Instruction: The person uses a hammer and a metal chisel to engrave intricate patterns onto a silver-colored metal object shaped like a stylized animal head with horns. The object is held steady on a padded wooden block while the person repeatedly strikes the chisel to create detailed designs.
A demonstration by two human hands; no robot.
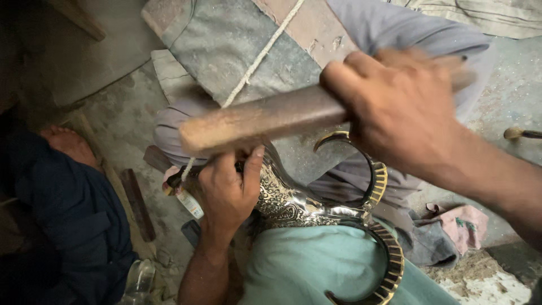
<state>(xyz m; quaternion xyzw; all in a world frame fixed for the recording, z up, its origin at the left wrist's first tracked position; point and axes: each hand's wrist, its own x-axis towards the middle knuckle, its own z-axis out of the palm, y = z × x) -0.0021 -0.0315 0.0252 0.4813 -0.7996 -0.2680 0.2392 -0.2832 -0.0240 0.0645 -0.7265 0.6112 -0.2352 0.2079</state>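
Observation:
My right hand [403, 107] grips a thick wooden mallet handle [265, 120] that runs leftward across the view, raised and blurred by motion. Below it my left hand [228, 189] is closed around a small tool, pressed against an ornate engraved metal vessel [293, 203]. The vessel is silver with dark patterns and has curved, gold-ribbed handles [389, 254]. It rests on my lap, over pale green cloth [305, 265]. The tool's tip is hidden by my fingers.
A second person in dark blue clothes [68, 214] sits at the left, a bare foot [68, 144] showing. Grey and brown padded cloth [237, 39] with a white cord [257, 56] lies ahead. A wooden stick [138, 206], pink rag [466, 226] and dusty concrete floor [508, 96] surround me.

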